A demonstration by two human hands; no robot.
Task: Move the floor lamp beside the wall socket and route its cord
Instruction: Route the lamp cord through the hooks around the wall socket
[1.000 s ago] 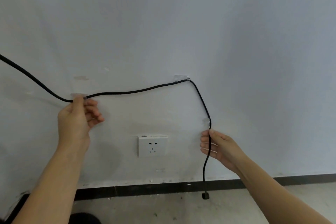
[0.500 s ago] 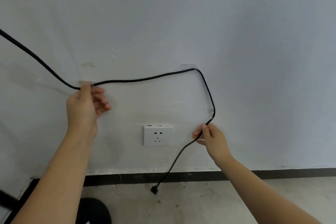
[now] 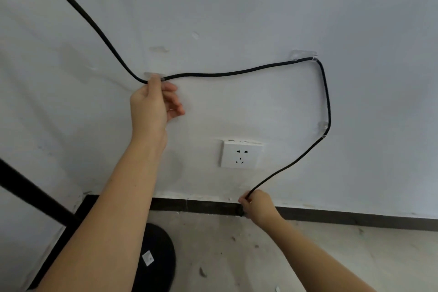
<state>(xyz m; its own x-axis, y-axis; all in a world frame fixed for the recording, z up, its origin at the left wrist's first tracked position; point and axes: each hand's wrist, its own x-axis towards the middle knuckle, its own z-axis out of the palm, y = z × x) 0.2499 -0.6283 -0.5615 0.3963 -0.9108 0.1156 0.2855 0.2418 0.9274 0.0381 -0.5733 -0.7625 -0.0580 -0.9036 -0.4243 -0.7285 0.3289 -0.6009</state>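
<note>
On the white wall (image 3: 308, 7), the left hand (image 3: 151, 104) pinched the black lamp cord (image 3: 227, 73) at a clear clip (image 3: 154, 75), steadying it while the right hand (image 3: 257, 204), closed on its lower end, kept it taut.

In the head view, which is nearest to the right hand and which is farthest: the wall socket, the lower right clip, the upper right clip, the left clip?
From the right hand:
1. Wall socket, just above, slightly left.
2. Lower right clip, above right.
3. Upper right clip, high above.
4. Left clip, far up left, at the left hand.

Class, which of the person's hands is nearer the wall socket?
Right. The right hand grips the cord just below the wall socket; the left hand is farther, up-left.
</note>
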